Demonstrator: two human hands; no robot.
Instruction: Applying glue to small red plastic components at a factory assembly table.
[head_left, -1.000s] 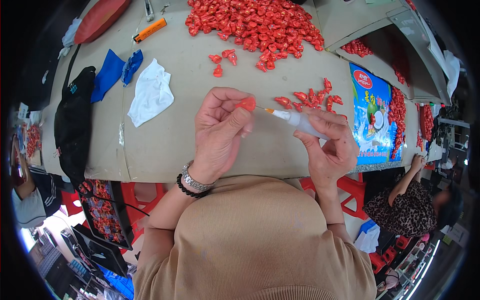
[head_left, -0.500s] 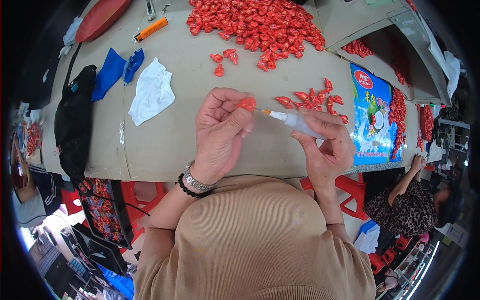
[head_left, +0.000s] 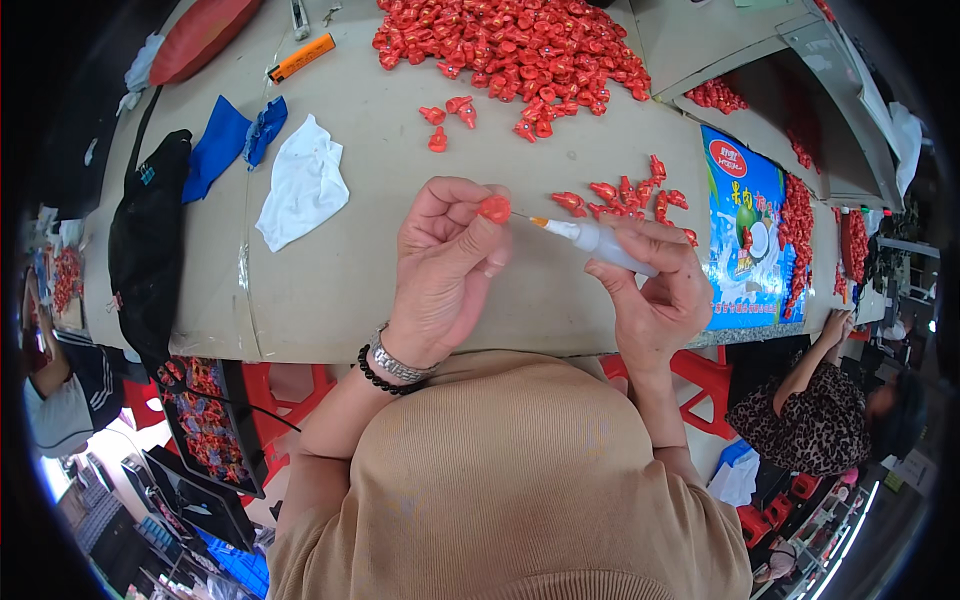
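Note:
My left hand (head_left: 445,265) pinches a small red plastic piece (head_left: 494,208) between thumb and fingertips, above the beige table (head_left: 380,240). My right hand (head_left: 655,290) grips a small white squeeze bottle (head_left: 600,240) with an orange nozzle and a thin needle tip. The tip points left and reaches the red piece. A short row of red pieces (head_left: 630,195) lies just beyond the bottle. A big heap of the same red pieces (head_left: 510,45) fills the far middle of the table.
A white cloth (head_left: 300,185), blue cloths (head_left: 232,140), a black bag (head_left: 150,240) and an orange lighter (head_left: 300,58) lie at the left. A colourful printed carton (head_left: 745,235) sits at the right. Another person (head_left: 830,410) sits lower right, and a third person's arm (head_left: 60,390) shows lower left.
The bottle's needle tip has crept slightly closer to the red piece. Both hands stay almost in the same place.

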